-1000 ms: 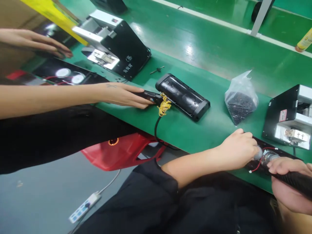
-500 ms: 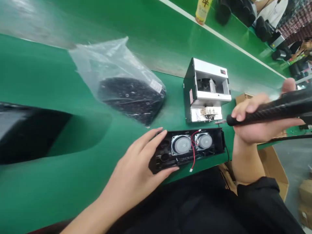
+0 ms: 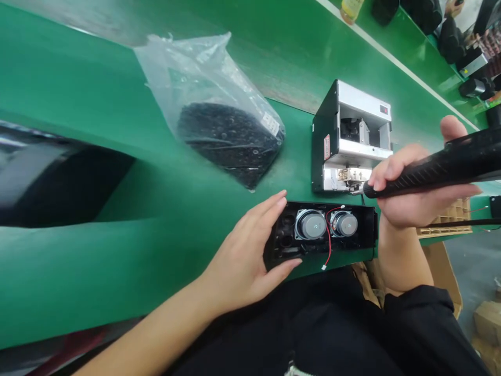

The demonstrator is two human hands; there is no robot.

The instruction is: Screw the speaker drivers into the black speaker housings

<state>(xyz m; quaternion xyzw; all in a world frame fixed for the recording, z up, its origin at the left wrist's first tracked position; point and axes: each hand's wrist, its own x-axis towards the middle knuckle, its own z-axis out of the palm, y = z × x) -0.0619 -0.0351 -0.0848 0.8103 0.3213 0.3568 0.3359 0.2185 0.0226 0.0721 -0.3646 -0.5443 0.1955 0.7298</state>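
Note:
My left hand point(image 3: 250, 250) grips the left end of a black speaker housing point(image 3: 366, 230), fingers along the far edge and thumb along the near one. Inside the housing sit two round speaker drivers, a left one point(image 3: 312, 224) and a right one point(image 3: 345, 223). A red wire point(image 3: 329, 245) with white plugs runs between them. My right hand point(image 3: 407, 193) is wrapped round a black electric screwdriver point(image 3: 442, 167), held nearly level above the housing's right end. Its tip meets the front of a silver and black screw feeder point(image 3: 364, 149); whether a screw is on the tip I cannot tell.
A clear plastic bag point(image 3: 230, 130) with dark parts lies behind the housing. At the left is a dark glossy panel point(image 3: 58, 177). A divided cardboard tray point(image 3: 450, 216) and an open carton point(image 3: 444, 271) are at the right. A bottle point(image 3: 351, 10) and co-workers are farther off.
The view has shifted, so the bench things appear farther right and slightly higher. The screwdriver's tip has come to the feeder's front. My left hand keeps its grip on the housing.

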